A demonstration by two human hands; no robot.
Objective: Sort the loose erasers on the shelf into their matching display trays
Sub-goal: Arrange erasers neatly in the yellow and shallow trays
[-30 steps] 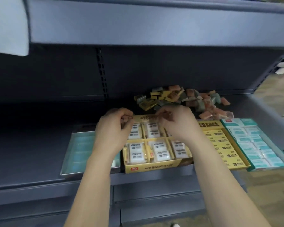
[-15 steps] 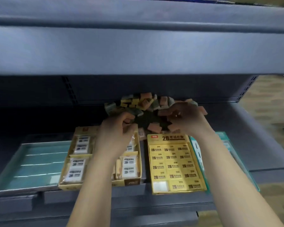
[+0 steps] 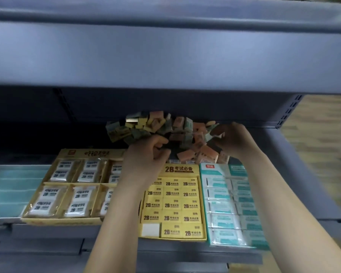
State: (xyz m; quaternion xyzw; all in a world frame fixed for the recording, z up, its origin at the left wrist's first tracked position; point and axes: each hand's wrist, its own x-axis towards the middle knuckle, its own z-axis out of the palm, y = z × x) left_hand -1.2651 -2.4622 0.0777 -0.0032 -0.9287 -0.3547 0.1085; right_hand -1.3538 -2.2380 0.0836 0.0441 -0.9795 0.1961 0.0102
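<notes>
Head view: loose erasers sit in a pile (image 3: 161, 127) at the back of the shelf (image 3: 295, 174), mixed orange, yellow and green, with a few orange ones spilled toward the front right. Left hand (image 3: 146, 156) is at the near left edge of the pile, just behind the trays, with its fingers (image 3: 161, 143) curled in toward the thumb; cannot tell whether they pinch anything (dark gap there, blurry). Right hand (image 3: 234, 138) is on the right side of the pile, fingers bent down into the erasers, with a small pale piece at the fingertips; cannot tell if it is actually pinched. Both forearms reach in from the bottom edge, the left one crossing over the seam between two trays. Four trays line the shelf front side by side: teal tray (image 3: 10, 168) far left, wrapped tray (image 3: 77, 153) next, holding white "2B" erasers in clear wrap in six compartments, then 2B tray (image 3: 197, 170) packed with yellow erasers except one white slot at its front left corner, then white tray (image 3: 210, 166) with white-and-teal erasers in rows. Upper shelf (image 3: 165, 56) fills the top half and hides the back of the pile. Floor (image 3: 323, 125) shows at right, blurred.
</notes>
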